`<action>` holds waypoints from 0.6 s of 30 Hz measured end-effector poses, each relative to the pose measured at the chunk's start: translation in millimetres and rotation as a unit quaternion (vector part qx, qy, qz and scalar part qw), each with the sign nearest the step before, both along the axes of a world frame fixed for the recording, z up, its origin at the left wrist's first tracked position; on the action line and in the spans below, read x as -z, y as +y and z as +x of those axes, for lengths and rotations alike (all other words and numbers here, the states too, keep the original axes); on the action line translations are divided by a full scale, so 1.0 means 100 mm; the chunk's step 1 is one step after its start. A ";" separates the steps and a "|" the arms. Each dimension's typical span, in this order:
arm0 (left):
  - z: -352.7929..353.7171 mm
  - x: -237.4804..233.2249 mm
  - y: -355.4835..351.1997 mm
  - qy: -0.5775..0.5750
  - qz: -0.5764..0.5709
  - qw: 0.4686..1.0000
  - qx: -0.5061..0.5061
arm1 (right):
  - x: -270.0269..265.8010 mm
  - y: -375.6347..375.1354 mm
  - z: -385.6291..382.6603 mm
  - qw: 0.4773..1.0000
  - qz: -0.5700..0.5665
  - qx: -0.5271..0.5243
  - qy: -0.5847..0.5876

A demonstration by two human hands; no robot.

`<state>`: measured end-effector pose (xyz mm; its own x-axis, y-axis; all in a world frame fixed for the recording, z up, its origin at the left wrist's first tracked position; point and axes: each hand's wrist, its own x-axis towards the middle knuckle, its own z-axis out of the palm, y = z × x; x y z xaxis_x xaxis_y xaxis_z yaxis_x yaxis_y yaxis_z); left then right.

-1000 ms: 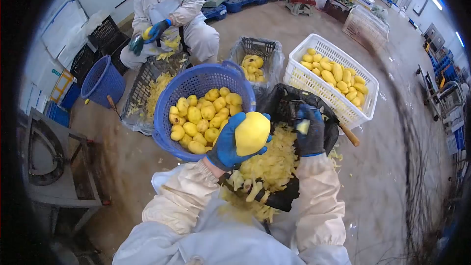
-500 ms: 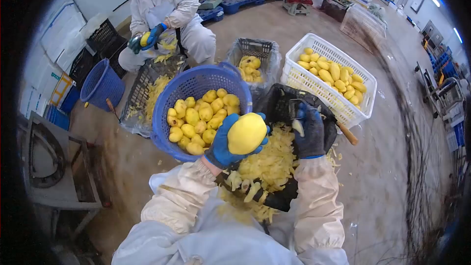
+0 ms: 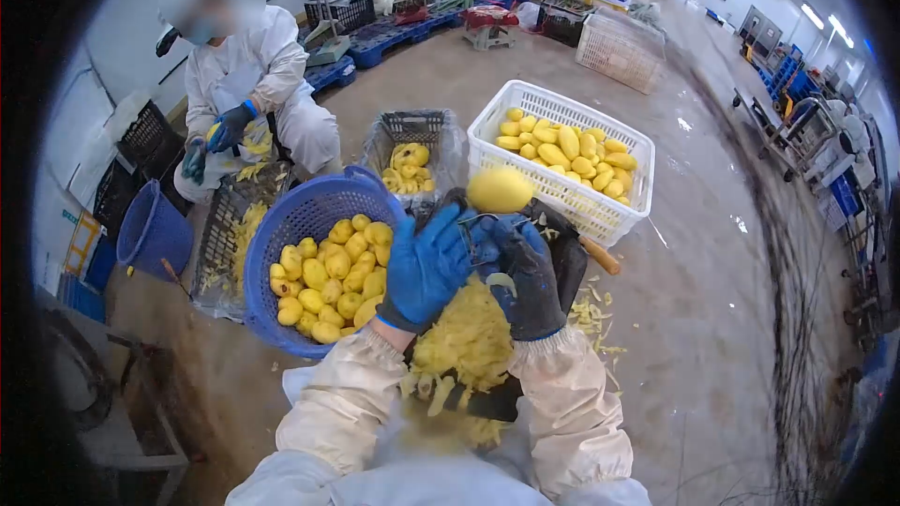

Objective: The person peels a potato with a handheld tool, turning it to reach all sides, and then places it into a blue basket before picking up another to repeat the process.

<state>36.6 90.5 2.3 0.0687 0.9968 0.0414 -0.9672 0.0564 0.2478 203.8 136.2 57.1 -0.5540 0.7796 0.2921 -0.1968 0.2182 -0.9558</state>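
Note:
A peeled potato (image 3: 500,189) appears just beyond my fingertips, slightly blurred and apparently in the air, with neither hand closed around it. My left hand (image 3: 427,267), in a blue glove, is open with its palm up and its fingers stretched out. My right hand (image 3: 527,272), in a dark glove, is closed on a peeler (image 3: 480,236), whose metal part shows between the two hands. A strip of peel (image 3: 502,283) clings to that glove. Below both hands lies a heap of potato peelings (image 3: 464,337) in a black crate (image 3: 565,267), partly hidden by my right arm.
To the left stands a blue basket (image 3: 258,272) of potatoes. A white crate (image 3: 642,183) holds peeled potatoes, and a lined crate (image 3: 450,145) holds several more. A wooden handle (image 3: 600,255) sticks out beside the black crate. A co-worker (image 3: 248,84) sits at the upper left.
The potato has left my left hand, which opened and now lies palm up. My right hand, with the peeler, moved left beside it. The view has turned to the right.

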 end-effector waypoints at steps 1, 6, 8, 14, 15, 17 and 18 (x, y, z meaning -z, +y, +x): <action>0.07 -0.26 -0.03 0.013 0.042 0.998 -0.035 | -0.07 0.00 -0.01 0.995 0.086 0.018 0.040; -0.29 -0.13 -0.14 0.258 -0.021 0.959 -0.120 | -0.04 0.11 0.04 0.986 0.115 0.117 -0.019; -0.65 -0.08 -0.33 0.304 -0.039 0.936 -0.172 | 0.14 0.18 -0.03 0.942 0.264 0.206 -0.013; -2.39 1.07 -0.70 0.676 -0.168 0.638 -0.328 | -0.18 0.08 0.04 0.996 -0.075 0.041 0.000; -2.53 1.25 -0.77 0.675 -0.170 0.638 -0.330 | -0.13 0.08 -0.03 0.995 -0.082 0.046 0.021; -2.72 1.53 -0.88 0.846 -0.249 0.436 -0.181 | 0.06 0.19 -0.06 0.985 0.141 0.080 -0.059; -2.80 1.86 -0.91 0.903 -0.176 0.366 -0.142 | 0.11 0.22 -0.07 0.919 0.356 0.109 -0.133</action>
